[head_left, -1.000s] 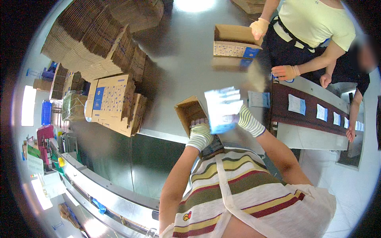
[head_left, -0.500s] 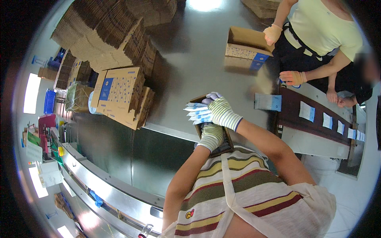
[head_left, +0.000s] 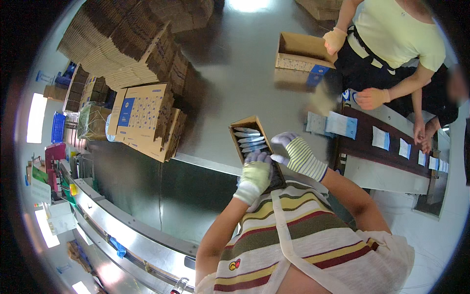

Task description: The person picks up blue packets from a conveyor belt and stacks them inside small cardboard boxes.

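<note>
An open, narrow cardboard box (head_left: 256, 123) stands in front of me at the table's near edge. Several white-and-blue flat packets (head_left: 251, 140) stand in a row in its far part. My left hand (head_left: 255, 175), in a striped glove, lies over the near part of the box, fingers stretched out beside the nearest packets; it hides part of the inside. Just right of the box, my right hand (head_left: 302, 156), gloved in stripes too, holds nothing, its thumb and fingers apart.
Packets lie on a dark conveyor belt (head_left: 363, 143) at right; a white-and-blue packet (head_left: 341, 124) overlaps another at its end. Flat cardboard stacks (head_left: 115, 44) fill the left. Across the table, a person with orange gloves (head_left: 373, 98) stands by a larger open carton (head_left: 295, 62).
My right hand has let go of the packets and moved right, away from the box. The packets now sit inside it. Another packet has come to the belt's end.
</note>
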A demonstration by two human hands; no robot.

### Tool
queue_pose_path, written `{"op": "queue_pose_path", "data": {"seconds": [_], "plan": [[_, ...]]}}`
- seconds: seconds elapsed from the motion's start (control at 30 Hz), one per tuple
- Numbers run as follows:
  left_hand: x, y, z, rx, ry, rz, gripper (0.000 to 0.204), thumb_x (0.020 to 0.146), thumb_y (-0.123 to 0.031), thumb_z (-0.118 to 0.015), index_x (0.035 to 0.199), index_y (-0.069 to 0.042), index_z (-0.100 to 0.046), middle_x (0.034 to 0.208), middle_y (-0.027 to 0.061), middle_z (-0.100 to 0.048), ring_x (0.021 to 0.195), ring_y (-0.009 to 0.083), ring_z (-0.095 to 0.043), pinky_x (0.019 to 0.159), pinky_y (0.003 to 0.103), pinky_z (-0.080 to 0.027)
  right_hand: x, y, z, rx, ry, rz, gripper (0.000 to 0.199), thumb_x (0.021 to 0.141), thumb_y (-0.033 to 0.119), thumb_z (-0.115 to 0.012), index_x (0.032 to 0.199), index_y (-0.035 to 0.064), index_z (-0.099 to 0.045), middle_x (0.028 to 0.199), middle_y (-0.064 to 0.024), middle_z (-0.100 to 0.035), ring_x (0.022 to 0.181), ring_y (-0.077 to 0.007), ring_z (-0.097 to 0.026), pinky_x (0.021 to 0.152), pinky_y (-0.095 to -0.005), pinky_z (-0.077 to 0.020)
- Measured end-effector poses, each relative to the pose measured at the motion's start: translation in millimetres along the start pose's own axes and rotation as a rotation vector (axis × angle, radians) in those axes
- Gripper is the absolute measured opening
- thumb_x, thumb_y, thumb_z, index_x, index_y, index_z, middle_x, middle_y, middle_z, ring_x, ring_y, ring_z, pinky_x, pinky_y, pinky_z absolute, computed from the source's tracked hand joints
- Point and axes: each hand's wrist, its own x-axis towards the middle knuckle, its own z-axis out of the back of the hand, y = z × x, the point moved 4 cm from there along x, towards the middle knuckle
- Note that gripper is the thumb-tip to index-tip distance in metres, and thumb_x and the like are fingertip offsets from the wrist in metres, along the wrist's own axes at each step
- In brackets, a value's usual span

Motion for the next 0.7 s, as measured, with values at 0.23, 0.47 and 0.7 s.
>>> {"op": "queue_pose_path", "data": {"seconds": [0.23, 0.47, 0.7], "plan": [[-58, 39, 0, -0.425, -0.003, 0.481, 0.051, 0.083, -0.026, -0.061, 0.121, 0.003, -0.042, 0.104, 0.0279, -0.057, 0.091, 0.0409, -0.059, 0.076, 0.043, -0.049, -23, 3, -22, 0.325, 0.321, -0.236, 0.073, 0.086, 0.040, -0.056, 0.135, -0.0072, -0.029, 0.133, -0.0316, -0.037, 0.123, -0.0388, -0.041, 0.105, -0.0391, -0.0328], [-1, 76, -1, -0.455, -0.167, 0.553, 0.032, 0.089, -0.015, -0.049, 0.113, 0.006, -0.050, 0.086, 0.0255, -0.062, 0.079, 0.0415, -0.060, 0.067, 0.044, -0.048, -17, 54, -32, -0.350, 0.183, 0.514, 0.028, 0.084, 0.024, -0.054, 0.104, 0.0049, -0.058, 0.085, -0.0094, -0.061, 0.088, -0.0271, -0.059, 0.098, -0.0440, -0.0384], [33, 83, 47, -0.628, -0.486, 0.351, 0.029, 0.087, -0.012, -0.055, 0.113, -0.001, -0.051, 0.094, 0.0202, -0.063, 0.083, 0.0361, -0.062, 0.073, 0.042, -0.050, 63, 17, -54, -0.434, 0.123, 0.296, 0.018, 0.084, 0.020, -0.046, 0.084, 0.0067, -0.058, 0.074, -0.0097, -0.058, 0.074, -0.0251, -0.058, 0.065, -0.0404, -0.0471]]}}
